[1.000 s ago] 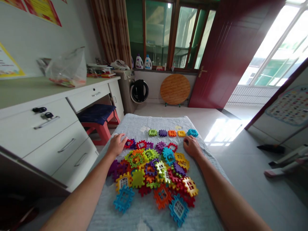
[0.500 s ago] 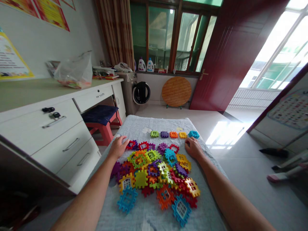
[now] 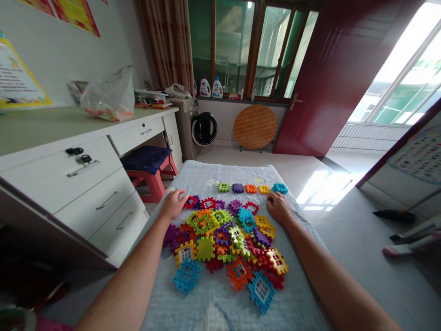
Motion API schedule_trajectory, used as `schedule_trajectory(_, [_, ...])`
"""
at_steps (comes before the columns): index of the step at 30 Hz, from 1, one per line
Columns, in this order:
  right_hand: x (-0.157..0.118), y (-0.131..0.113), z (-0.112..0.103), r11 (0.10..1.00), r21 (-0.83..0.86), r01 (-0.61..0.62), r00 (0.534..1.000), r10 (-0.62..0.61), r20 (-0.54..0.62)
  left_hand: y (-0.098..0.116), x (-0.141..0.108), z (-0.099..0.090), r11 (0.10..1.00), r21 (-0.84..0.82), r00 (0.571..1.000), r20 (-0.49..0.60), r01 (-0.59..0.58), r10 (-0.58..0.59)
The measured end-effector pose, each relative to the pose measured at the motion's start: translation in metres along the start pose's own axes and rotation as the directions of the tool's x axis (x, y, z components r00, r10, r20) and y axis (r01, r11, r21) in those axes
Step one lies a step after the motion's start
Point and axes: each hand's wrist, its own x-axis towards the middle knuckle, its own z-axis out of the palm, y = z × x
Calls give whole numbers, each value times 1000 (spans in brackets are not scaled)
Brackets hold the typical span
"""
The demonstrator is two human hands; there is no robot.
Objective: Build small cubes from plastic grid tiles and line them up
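Home room, by the look of it: front-loading washing machine (image 3: pixel 188 126) beside a white drawer desk (image 3: pixel 93 170), detergent bottles (image 3: pixel 211 88) on the windowsill, brown curtain (image 3: pixel 168 50), red door (image 3: pixel 330 78), cushioned stool (image 3: pixel 149 165), posters (image 3: pixel 77 16) on the wall.

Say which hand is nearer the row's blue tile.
Right. The right hand is just short of the blue tile; the left hand is at the left edge of the pile.

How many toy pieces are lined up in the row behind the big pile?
5. From left to right: a green piece, a purple piece, an orange piece, a yellow piece, and a blue piece just beyond the right hand. None looks hidden.
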Motion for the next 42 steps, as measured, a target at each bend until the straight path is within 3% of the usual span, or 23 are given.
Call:
schedule_trajectory(12, [2, 2, 2, 1000, -19, 15, 1000, -15, 15, -4, -5, -2, 998, -55, 999, -6, 32, -32])
schedule_trajectory(16, [9, -7, -10, 998, -61, -6, 996, 11, 84, -5, -4, -3, 996, -79, 999, 2, 35, -35])
schedule_trajectory(18, [13, -27, -23, 998, -60, 8, 994, -1, 109, -5, -3, -3, 995, -93, 999, 13, 34, -33])
schedule_trajectory(20, [14, -59, -36, 993, 29, 115, 989, -117, 86, -4, -3, -5, 994, -104, 999, 24, 33, -31])
schedule_trajectory(23, [10, -118, -47, 892, 300, 337, 913, -387, 127, -1, -2, -9, 991, -129, 999, 38, 37, -32])
schedule_trajectory(26, [3, -163, -41, 837, 391, 383, 826, -500, 261, 7, -3, -18, 990, -142, 999, 31, 26, -22])
schedule_trajectory(29, [2, -178, -26, 864, 366, 346, 788, -479, 387, 26, -6, -29, 990, -136, 999, 37, -30, 35])
schedule_trajectory(31, [4, -179, -18, 880, 348, 323, 784, -455, 423, 44, -11, -37, 983, -172, 991, 102, -69, 87])
schedule_trajectory(33, [5, -177, -15, 881, 349, 320, 796, -449, 406, 64, -18, -42, 968, -234, 958, 243, -92, 150])
schedule_trajectory(36, [5, -172, -19, 871, 372, 320, 834, -445, 326, 92, -29, -46, 948, -260, 857, 431, -182, 282])
schedule_trajectory(39, [6, -163, -31, 853, 417, 314, 869, -435, 236, 110, -39, -45, 927, -254, 783, 501, -276, 370])
schedule_trajectory(42, [8, -144, -48, 845, 451, 289, 904, -395, 162, 118, -45, -42, 910, -249, 750, 516, -331, 414])
